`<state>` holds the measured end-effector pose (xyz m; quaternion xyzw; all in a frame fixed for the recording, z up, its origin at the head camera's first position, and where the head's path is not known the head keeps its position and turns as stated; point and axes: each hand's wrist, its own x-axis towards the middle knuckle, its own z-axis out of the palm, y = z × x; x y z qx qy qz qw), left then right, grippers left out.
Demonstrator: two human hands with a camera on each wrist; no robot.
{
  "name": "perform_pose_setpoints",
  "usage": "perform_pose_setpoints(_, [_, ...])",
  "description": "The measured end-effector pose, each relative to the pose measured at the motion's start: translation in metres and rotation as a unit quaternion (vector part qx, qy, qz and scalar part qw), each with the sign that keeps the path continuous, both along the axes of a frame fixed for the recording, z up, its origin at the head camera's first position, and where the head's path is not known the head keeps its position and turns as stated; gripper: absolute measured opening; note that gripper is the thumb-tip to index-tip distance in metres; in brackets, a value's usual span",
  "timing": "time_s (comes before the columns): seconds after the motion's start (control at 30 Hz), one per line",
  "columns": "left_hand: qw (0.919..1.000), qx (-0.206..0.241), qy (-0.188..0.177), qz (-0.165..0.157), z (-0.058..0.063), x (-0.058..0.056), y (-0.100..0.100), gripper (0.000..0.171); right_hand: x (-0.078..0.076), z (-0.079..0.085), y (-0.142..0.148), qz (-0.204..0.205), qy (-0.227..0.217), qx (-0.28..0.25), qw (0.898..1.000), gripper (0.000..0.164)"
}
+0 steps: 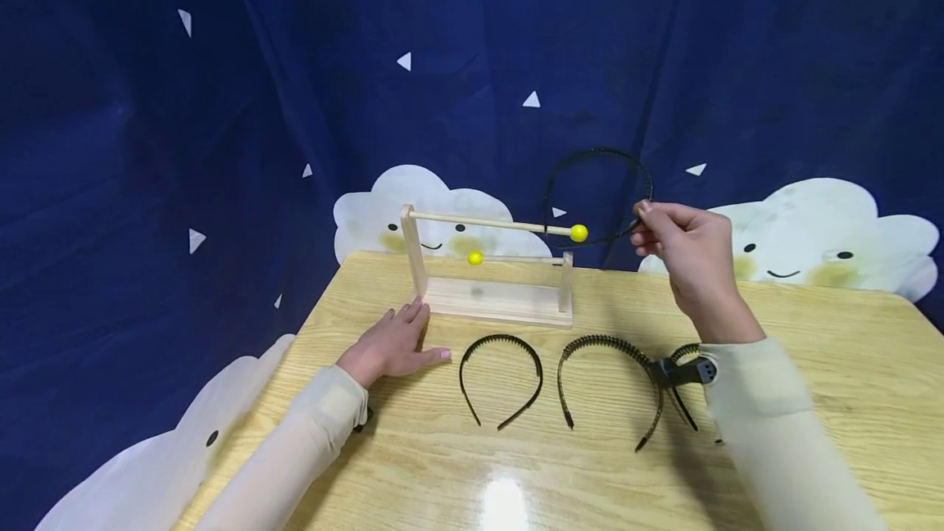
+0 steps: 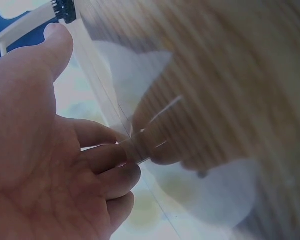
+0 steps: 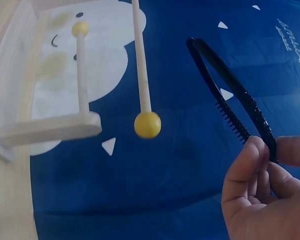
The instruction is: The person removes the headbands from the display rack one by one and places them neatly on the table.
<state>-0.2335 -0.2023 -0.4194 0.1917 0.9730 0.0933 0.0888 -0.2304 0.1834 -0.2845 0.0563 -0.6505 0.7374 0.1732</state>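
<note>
My right hand (image 1: 693, 256) is raised over the table and pinches a thin black headband (image 1: 601, 150) between thumb and fingers. In the right wrist view the headband (image 3: 235, 82) shows small teeth and stands apart from the yellow ball (image 3: 147, 124) on the upper rod's end. That rod belongs to a pale wooden rack (image 1: 494, 301), which has a second, lower rod with its own yellow ball (image 1: 475, 258). My left hand (image 1: 394, 342) lies palm down on the table with fingers extended, its fingertips at the left corner of the rack's base.
On the wooden table (image 1: 590, 490), in front of the rack, lie a black toothed headband (image 1: 501, 338) and a brownish one (image 1: 605, 340). Another headband (image 1: 687, 351) is partly hidden under the right wrist. A dark blue curtain (image 1: 472, 23) with clouds hangs behind.
</note>
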Motion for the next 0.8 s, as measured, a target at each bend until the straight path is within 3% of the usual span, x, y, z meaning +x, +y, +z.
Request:
perform_pose_setpoints(0.27, [1.0000, 0.003, -0.005, 0.006, 0.002, 0.001, 0.001, 0.098, 0.008, -0.007, 0.021, 0.019, -0.003, -0.038, 0.999, 0.010])
perform_pose_setpoints(0.8, [1.0000, -0.007, -0.002, 0.002, -0.001, 0.000, 0.001, 0.098, 0.028, -0.019, 0.082, -0.011, -0.032, -0.039, 0.999, 0.011])
